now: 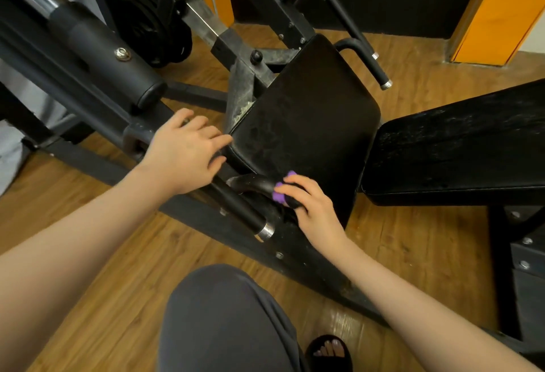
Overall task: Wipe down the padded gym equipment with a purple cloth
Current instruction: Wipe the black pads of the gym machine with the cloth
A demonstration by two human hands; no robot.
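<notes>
Your right hand (312, 209) is curling its fingers around the purple cloth (281, 191), pressing it onto the curved black handle (253, 184) just below the seat pad's (309, 115) near edge. Your left hand (184, 153) is lying open, relaxed fingertips touching the pad's left edge. A second pad (457, 147) is sitting beside its right edge.

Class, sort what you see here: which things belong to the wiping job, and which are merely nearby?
Part of the job:
purple cloth, gripped by right hand around a black handle
seat pad
left hand

Merely nearby:
weight plates
orange pillar
wooden floor
</notes>
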